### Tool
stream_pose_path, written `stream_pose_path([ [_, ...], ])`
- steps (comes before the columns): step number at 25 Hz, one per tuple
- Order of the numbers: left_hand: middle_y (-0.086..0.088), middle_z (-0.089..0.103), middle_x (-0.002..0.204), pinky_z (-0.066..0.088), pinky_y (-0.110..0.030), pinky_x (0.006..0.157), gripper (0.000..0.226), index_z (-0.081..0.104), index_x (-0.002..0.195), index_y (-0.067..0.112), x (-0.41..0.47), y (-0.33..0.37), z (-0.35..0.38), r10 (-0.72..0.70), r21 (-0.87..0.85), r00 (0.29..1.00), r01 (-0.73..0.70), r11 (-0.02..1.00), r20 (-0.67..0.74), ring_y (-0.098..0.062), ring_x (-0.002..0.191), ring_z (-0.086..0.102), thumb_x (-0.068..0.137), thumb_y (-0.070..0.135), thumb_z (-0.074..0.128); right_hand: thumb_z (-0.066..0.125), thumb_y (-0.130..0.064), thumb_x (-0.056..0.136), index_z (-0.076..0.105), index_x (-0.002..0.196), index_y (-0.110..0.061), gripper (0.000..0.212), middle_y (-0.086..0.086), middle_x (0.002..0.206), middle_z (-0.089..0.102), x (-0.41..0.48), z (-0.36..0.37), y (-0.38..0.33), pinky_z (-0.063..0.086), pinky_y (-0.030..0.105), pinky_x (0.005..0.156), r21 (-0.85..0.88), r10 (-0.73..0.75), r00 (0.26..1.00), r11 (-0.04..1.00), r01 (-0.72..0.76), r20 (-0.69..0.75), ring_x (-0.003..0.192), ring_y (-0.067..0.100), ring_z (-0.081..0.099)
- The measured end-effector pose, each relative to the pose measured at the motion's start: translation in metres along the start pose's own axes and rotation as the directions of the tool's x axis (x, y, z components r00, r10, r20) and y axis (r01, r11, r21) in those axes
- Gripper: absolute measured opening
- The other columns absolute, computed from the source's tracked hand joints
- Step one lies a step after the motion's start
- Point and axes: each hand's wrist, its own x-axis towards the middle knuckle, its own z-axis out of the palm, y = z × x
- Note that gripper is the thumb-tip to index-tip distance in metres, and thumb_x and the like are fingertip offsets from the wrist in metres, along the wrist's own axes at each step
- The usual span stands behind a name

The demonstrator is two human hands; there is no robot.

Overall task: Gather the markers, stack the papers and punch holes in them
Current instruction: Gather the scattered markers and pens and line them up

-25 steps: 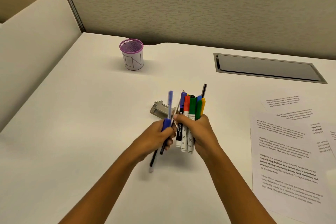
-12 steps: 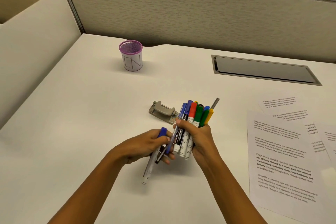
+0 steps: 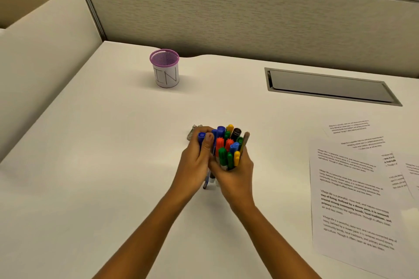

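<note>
My left hand and right hand are pressed together around the markers, fingers curled shut on the bundle. I hold them upright, caps toward me, so I judge I am squaring them into one bunch that one hand could carry. At three o'clock the papers lie loose and overlapping on the desk, not yet stacked. Just past my left knuckles, at twelve o'clock, a corner of the hole punch shows, mostly hidden. Farther off, at eleven o'clock, stands the purple mesh cup, open-mouthed, probably where the markers belong.
</note>
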Motion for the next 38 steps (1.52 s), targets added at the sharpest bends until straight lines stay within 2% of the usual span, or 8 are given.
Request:
stream_pose_path([
  [2, 0.029, 0.065, 0.096, 0.047, -0.005, 0.075, 0.031, 0.052, 0.110, 0.028, -0.004, -0.005, 0.004, 0.023, -0.027, 1.000, -0.024, 0.999, -0.019, 0.008, 0.098, 0.063, 0.092, 0.042, 0.032, 0.075, -0.023, 0.074, 0.051, 0.109, -0.054, 0.053, -0.030, 0.099, 0.066, -0.007, 0.004, 0.001, 0.055, 0.014, 0.075, 0.009, -0.027, 0.999, 1.000, 0.027, -0.027, 0.094, 0.000, 0.066],
  [7, 0.014, 0.065, 0.111, 0.048, -0.011, 0.086, 0.046, 0.052, 0.119, 0.010, -0.013, -0.015, 0.013, 0.101, -0.125, 0.993, -0.108, 0.986, -0.061, -0.006, 0.111, 0.061, 0.094, 0.045, 0.034, 0.071, -0.047, 0.074, 0.046, 0.117, -0.052, 0.050, -0.032, 0.110, 0.060, -0.013, 0.008, 0.001, 0.050, 0.010, 0.081, -0.006, -0.192, 0.978, 0.981, 0.193, -0.086, 0.100, -0.004, 0.062],
  [11, 0.023, 0.062, 0.117, 0.047, -0.010, 0.086, 0.065, 0.047, 0.126, 0.018, -0.018, -0.023, 0.015, 0.099, -0.126, 0.994, -0.105, 0.986, -0.048, -0.001, 0.115, 0.058, 0.085, 0.067, 0.034, 0.073, -0.042, 0.073, 0.047, 0.113, -0.053, 0.049, -0.028, 0.105, 0.063, -0.014, 0.010, 0.011, 0.052, 0.011, 0.075, 0.005, -0.113, 0.992, 0.993, 0.114, -0.060, 0.097, 0.000, 0.065],
  [16, 0.012, 0.054, 0.130, 0.050, -0.019, 0.091, 0.094, 0.034, 0.132, 0.027, -0.027, -0.035, 0.017, 0.047, -0.076, 0.999, -0.048, 0.996, -0.011, -0.010, 0.120, 0.056, 0.059, 0.083, 0.051, 0.070, -0.036, 0.076, 0.049, 0.115, -0.041, 0.045, -0.026, 0.107, 0.064, -0.020, 0.009, 0.023, 0.054, 0.015, 0.077, 0.016, -0.083, 0.997, 0.996, 0.083, -0.006, 0.099, 0.005, 0.065],
  [21, 0.033, 0.051, 0.121, 0.048, -0.017, 0.094, 0.091, 0.027, 0.121, 0.059, -0.030, -0.046, 0.015, 0.017, 0.028, 1.000, -0.017, 0.999, -0.006, 0.003, 0.120, 0.052, 0.053, 0.039, 0.084, 0.064, -0.033, 0.085, 0.046, 0.099, -0.039, 0.024, -0.026, 0.096, 0.054, -0.031, 0.006, 0.043, 0.049, 0.009, 0.070, 0.005, 0.201, 0.975, 0.979, -0.202, 0.096, 0.113, 0.012, 0.060],
  [26, 0.021, 0.053, 0.126, 0.040, -0.003, 0.091, 0.089, 0.034, 0.127, 0.047, -0.027, -0.046, 0.018, 0.090, 0.143, 0.995, -0.084, 0.986, -0.034, 0.011, 0.117, 0.050, 0.057, 0.029, 0.087, 0.067, -0.018, 0.080, 0.049, 0.117, -0.024, 0.041, -0.016, 0.103, 0.055, -0.026, 0.003, 0.041, 0.046, 0.001, 0.075, -0.052, 0.139, 0.982, 0.990, -0.134, 0.130, 0.101, -0.014, 0.058],
  [33, 0.030, 0.058, 0.109, 0.050, -0.012, 0.086, 0.075, 0.042, 0.113, 0.043, -0.030, -0.039, 0.021, 0.086, 0.079, 0.982, -0.074, 0.994, -0.169, 0.002, 0.109, 0.058, 0.056, 0.020, 0.085, 0.059, -0.063, 0.073, 0.052, 0.118, -0.021, 0.061, -0.014, 0.108, 0.060, -0.026, 0.008, 0.039, 0.053, 0.013, 0.083, -0.096, 0.159, 0.979, 0.984, -0.148, 0.128, 0.102, -0.009, 0.059],
  [38, 0.036, 0.055, 0.112, 0.048, -0.011, 0.090, 0.079, 0.040, 0.116, 0.046, -0.026, -0.036, 0.016, 0.052, 0.053, 0.990, -0.046, 0.998, -0.133, 0.006, 0.114, 0.054, 0.052, 0.035, 0.087, 0.061, -0.021, 0.089, 0.044, 0.129, -0.019, 0.044, 0.003, 0.123, 0.057, -0.029, 0.009, 0.054, 0.047, 0.007, 0.088, -0.128, 0.273, 0.942, 0.959, -0.251, 0.195, 0.114, 0.013, 0.057],
])
